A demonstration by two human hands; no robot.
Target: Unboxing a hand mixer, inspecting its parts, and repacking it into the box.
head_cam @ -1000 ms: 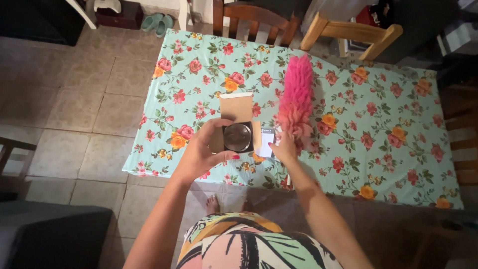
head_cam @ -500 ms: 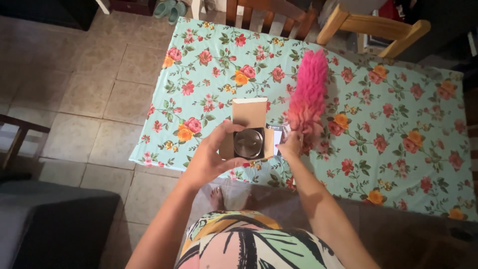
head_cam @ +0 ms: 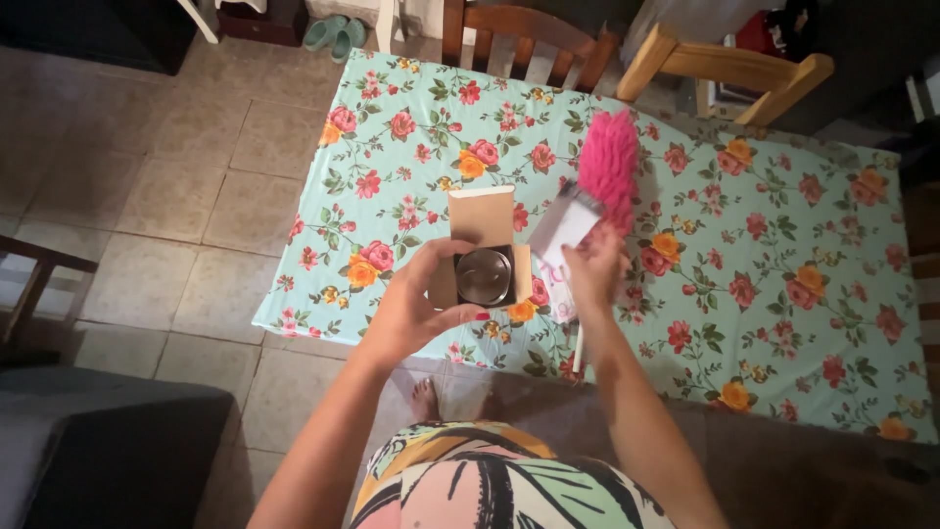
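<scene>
While the left hand [head_cam: 416,309] cups the small cardboard box [head_cam: 480,255] from below and the side, its fingers wrap closed round the box wall, thumb up by the opening. Box is held in the air just above the near edge of the tabletop [head_cam: 783,245], top flap [head_cam: 480,216] folded up and back.

Inside the box: a round metal lid or can top [head_cam: 485,276], shiny and seated flush. Can't tell what's under it.

Right of the box, the right hand [head_cam: 592,269] has a white folded paper or card [head_cam: 565,223] pinched in closed fingers. It's blurred, so the exact grip is unclear.

Judgement on doing this well: keep the box level and the flap clear, support its base with the palm so the metal piece doesn't tip out, and keep the paper away from the opening.

Beyond the box, a pink fluffy duster [head_cam: 609,167] lies on the floral cloth. Past that, two wooden chairs [head_cam: 725,73] stand at the tabletop's far edge.
</scene>
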